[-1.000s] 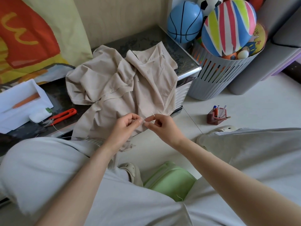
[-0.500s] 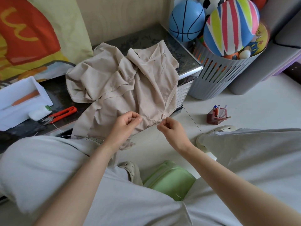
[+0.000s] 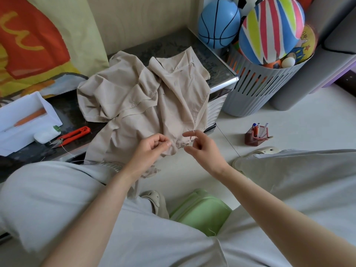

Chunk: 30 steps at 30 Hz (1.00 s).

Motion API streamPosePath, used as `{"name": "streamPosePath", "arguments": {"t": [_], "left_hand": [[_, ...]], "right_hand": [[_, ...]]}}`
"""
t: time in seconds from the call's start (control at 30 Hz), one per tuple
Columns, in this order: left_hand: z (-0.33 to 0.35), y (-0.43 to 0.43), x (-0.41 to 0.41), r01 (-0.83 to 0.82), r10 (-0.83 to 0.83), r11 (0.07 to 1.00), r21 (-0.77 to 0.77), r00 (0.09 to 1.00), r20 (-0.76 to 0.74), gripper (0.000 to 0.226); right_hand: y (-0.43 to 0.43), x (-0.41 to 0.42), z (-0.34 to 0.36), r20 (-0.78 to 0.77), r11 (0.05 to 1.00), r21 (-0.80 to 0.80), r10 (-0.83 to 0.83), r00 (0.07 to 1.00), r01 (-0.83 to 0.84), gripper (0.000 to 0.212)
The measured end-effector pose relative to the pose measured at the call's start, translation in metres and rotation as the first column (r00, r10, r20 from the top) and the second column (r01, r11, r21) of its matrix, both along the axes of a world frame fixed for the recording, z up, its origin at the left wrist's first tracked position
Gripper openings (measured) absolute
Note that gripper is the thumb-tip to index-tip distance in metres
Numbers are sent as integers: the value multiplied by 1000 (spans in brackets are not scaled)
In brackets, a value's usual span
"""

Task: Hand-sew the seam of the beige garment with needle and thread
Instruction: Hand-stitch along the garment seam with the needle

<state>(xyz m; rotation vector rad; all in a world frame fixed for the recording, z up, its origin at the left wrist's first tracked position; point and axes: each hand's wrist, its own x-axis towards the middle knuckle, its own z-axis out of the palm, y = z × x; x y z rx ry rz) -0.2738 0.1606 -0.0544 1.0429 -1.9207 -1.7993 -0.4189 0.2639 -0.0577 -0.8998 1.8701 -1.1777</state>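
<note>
The left hand (image 3: 152, 147) has its fingers (image 3: 163, 140) curled in tight, thumb against the fingertips, pinching the lower edge of the beige garment (image 3: 146, 105) and bunching the cloth there. The back of the hand faces up, and its forearm runs in from 7 o'clock.

The right hand (image 3: 202, 147) sits just beside it at 3 o'clock, with the gathered seam between the 2. Its forefinger and thumb point toward 9 o'clock and stand apart, and the other 3 fingers are loosely curled. A fine thread (image 3: 194, 132) arcs over these fingers down to the seam. The needle is too thin to pick out, and I cannot tell whether this hand is actually pinching anything. The wrist is bent slightly, and the forearm comes in from 4 o'clock.

The garment lies crumpled on the dark tabletop (image 3: 173, 45) at 12 o'clock of the hands, its lower part hanging over the front edge toward the person's lap. Red scissors (image 3: 75, 134) lie on the tabletop at 9 o'clock of the left hand. A small pen holder (image 3: 256, 136) stands on the floor at 3 o'clock of the right hand.
</note>
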Motion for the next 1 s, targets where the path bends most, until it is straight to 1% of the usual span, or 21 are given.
{"name": "streamPosePath", "arguments": {"t": [0.03, 0.1, 0.17, 0.2, 0.27, 0.33, 0.43, 0.6, 0.73, 0.83, 0.93, 1.0], "left_hand": [[0, 0, 0, 5, -5, 1000, 0, 1000, -4, 12], [1, 0, 0, 5, -5, 1000, 7, 1000, -9, 9], [2, 0, 1, 2, -2, 1000, 22, 1000, -11, 14], [2, -1, 2, 0, 0, 1000, 27, 1000, -10, 14], [2, -3, 3, -8, 8, 1000, 25, 1000, 0, 9], [2, -4, 3, -25, 25, 999, 32, 1000, 15, 9], [-1, -5, 1, -70, 69, 997, 38, 997, 36, 10], [-2, -4, -3, -117, 116, 993, 8, 990, 77, 13], [-3, -3, -4, -163, 162, 987, 0, 982, 95, 16], [-5, -4, -3, -172, 174, 985, -26, 976, 131, 13], [-7, -4, -2, -198, 196, 980, -9, 966, 170, 10], [-7, -4, -2, -202, 201, 979, -12, 965, 170, 10]], "right_hand": [[-4, -2, 2, -18, 999, 1, 41, 999, -40, 22], [-11, -3, 3, -47, 990, 32, 141, 989, -140, 14], [-17, -4, 3, -56, 973, 77, 222, 973, -217, 6], [-19, -5, 3, -62, 968, 98, 238, 969, -231, 9], [-25, -8, 3, -49, 971, 107, 220, 974, -213, 14], [-29, -13, 0, -36, 976, 97, 199, 979, -195, 15], [-30, -21, 2, -61, 972, 143, 198, 978, -188, 14], [-25, -33, 11, -126, 973, 167, 180, 976, -158, 18], [-24, -33, 5, -138, 969, 191, 188, 972, -160, 20], [-22, -29, 1, -126, 963, 213, 196, 973, -166, 19], [-20, -26, 2, -93, 960, 224, 193, 977, -168, 18], [-20, -23, 4, -87, 959, 236, 183, 979, -158, 16]]}}
